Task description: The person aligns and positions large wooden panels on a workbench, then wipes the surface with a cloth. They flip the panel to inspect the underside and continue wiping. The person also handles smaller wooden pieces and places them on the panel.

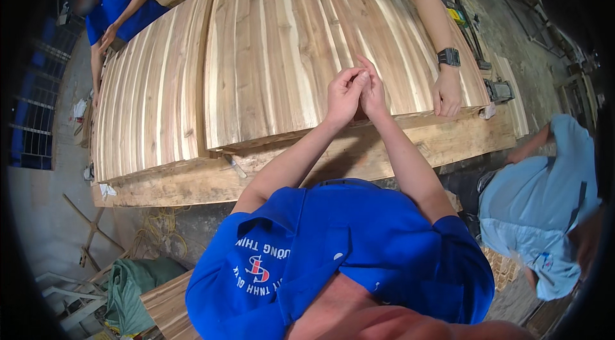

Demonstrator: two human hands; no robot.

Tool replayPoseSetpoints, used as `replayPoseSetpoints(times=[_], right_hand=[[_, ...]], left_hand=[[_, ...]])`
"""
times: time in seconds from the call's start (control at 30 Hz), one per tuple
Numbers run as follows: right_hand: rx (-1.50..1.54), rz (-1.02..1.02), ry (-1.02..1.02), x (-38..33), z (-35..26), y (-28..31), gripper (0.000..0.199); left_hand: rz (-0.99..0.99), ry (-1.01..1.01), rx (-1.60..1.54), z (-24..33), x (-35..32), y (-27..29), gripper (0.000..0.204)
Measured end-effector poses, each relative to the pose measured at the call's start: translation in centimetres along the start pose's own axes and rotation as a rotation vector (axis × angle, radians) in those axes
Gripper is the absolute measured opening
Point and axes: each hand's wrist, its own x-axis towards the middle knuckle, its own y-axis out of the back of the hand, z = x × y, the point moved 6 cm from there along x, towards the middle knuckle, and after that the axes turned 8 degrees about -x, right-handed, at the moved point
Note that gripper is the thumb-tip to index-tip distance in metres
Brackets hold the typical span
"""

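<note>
Striped-wood panel (pixel 275 71): above its near edge, left hand (pixel 344 94) and right hand (pixel 374 95) meet, fingers bent, any grasp unclear; leaning could shift it.

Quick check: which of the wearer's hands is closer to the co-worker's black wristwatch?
Right. The right hand is left of the black wristwatch and a little nearer the wearer; the left hand is farther left, beyond the right hand.
</note>
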Motion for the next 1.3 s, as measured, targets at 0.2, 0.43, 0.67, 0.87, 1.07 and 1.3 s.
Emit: replayPoseSetpoints(times=[0.2, 0.43, 0.67, 0.87, 1.07, 1.3], right_hand=[[-0.127, -0.013, 0.089, 0.4, -1.1, 0.1, 0.059], [-0.119, -0.065, 0.035, 0.3, -0.9, 0.0, 0.055], [-0.060, -0.111, -0.063, 0.7, 0.0, 0.2, 0.053], [-0.036, -0.119, 0.028, 0.8, -1.0, -0.4, 0.051], [0.380, -0.100, -0.295, 0.1, 1.7, -1.3, 0.059], [0.004, -0.148, -0.065, 0.2, -0.5, -1.0, 0.064]], left_hand=[[0.089, -0.044, -0.059, -0.6, 0.3, 0.2, 0.022], [0.150, 0.041, -0.184, -1.8, 0.8, 0.2, 0.024], [-0.022, 0.210, -0.345, -2.3, 1.3, 0.6, 0.026], [-0.022, 0.054, -0.055, -2.3, 1.0, 0.8, 0.023], [0.201, 0.057, -0.068, -2.8, 0.8, -1.0, 0.022], [0.139, 0.052, -0.136, -2.3, 0.8, -0.9, 0.036]])
